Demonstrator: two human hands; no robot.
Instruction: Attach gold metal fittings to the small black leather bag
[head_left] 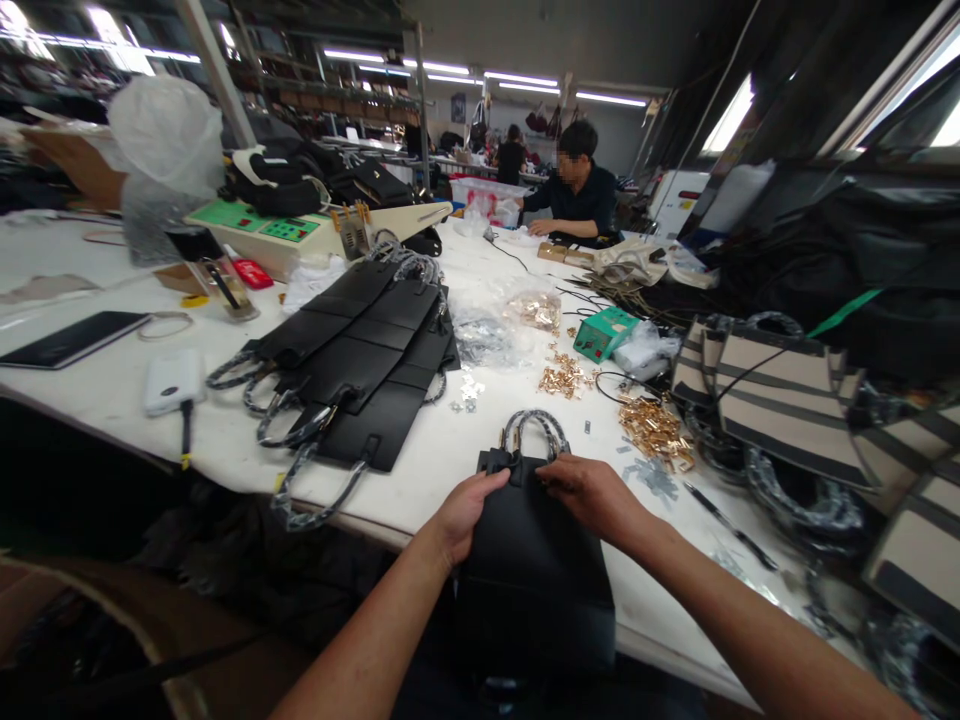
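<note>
A black leather bag panel (534, 570) with a wrapped loop handle (534, 428) lies over the near edge of the white table (112, 390). My left hand (466, 512) pinches its top left corner. My right hand (592, 492) grips the top edge just right of the handle base. Both hands hold the same panel. Piles of small gold metal fittings (656, 428) lie just beyond my right hand.
A fanned stack of black panels with handles (360, 360) lies to the left. Striped beige bags (787, 395) sit at the right. A green box (604, 332), a white power bank (174, 380), a tablet (75, 338) and a control unit (262, 228) are on the table. A person (574, 195) works at the far end.
</note>
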